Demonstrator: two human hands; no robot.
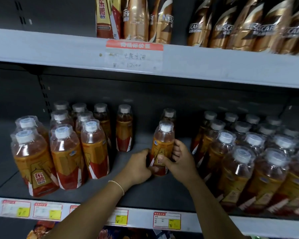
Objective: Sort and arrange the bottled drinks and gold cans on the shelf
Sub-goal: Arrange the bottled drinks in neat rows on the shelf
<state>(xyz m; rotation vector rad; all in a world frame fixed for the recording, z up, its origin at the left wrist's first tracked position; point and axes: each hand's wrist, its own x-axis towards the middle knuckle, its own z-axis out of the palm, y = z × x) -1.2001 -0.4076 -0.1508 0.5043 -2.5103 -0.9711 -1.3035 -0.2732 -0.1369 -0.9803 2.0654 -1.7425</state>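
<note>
An amber drink bottle (162,144) with a white cap and red-gold label stands upright in the middle of the lower shelf (145,192). My left hand (140,166) grips its lower left side, and my right hand (181,159) wraps its right side with the thumb across the label. Another bottle (169,114) stands right behind it. A group of the same bottles (66,147) stands to the left and a denser group (252,159) to the right. Gold cans and coffee bottles (240,26) line the upper shelf.
A lone bottle (124,128) stands left of the held one, with bare shelf floor between the groups. The upper shelf edge carries a price label (134,56). Yellow price tags (167,220) run along the lower shelf's front edge.
</note>
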